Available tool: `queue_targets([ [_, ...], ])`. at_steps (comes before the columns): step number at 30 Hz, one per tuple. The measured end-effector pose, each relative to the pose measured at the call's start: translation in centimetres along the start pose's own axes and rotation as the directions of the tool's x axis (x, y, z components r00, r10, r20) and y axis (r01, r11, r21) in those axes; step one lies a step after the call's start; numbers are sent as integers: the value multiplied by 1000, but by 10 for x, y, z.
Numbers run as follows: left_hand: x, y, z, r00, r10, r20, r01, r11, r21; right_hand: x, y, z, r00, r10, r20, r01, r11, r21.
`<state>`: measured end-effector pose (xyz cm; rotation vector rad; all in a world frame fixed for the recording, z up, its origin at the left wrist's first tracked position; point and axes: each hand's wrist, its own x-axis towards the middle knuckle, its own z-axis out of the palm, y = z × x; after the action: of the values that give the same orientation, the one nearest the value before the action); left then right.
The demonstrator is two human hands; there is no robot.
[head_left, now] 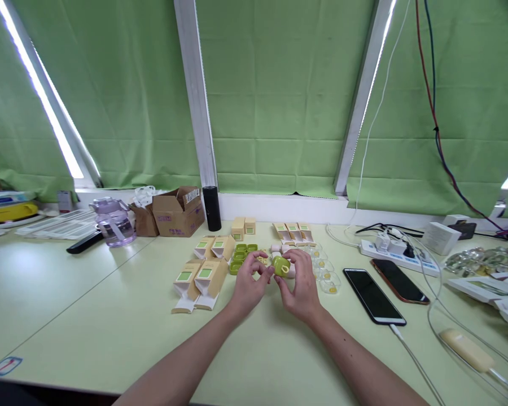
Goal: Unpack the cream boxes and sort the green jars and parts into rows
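Observation:
A small rounded green case [281,265] with a pale loop on its front is up between my hands, over the middle of the table. My right hand [301,285] grips it from the right with thumb and fingers. On the other side, the thumb and curled fingers of my left hand [250,283] close in at the case's left edge. Behind my left fingers sit several green square trays [237,256]. Pale pink pieces [276,248] lie just beyond the case, partly hidden. Clear round containers with yellow bits [329,283] stand in a row beside my right hand.
Open cream boxes [209,276] lie left of my hands, others [294,232] farther back. Two phones [372,296] [400,280], cables and a power strip [400,256] occupy the right. A cardboard box [178,214], black cylinder [211,208] and purple bottle [113,223] stand back left.

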<state>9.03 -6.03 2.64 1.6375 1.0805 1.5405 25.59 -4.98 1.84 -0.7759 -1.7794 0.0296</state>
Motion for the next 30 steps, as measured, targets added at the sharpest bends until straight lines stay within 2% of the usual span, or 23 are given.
queue_targets([
  [5,0,3,-1,999,53,4,-53,997,57,-1,-1,0,1000,24,9,-25,998,58],
  [15,1,-1,-6,948,319,0,-310,923,228,-5,4,4,993,97,69,-106,982,156],
  [21,1,0,-5,942,337,3,-326,911,254,-4,3,4,985,134,108,-154,969,195],
  [30,2,-2,-6,939,343,36,-336,889,311,-7,7,7,985,132,114,-154,965,214],
])
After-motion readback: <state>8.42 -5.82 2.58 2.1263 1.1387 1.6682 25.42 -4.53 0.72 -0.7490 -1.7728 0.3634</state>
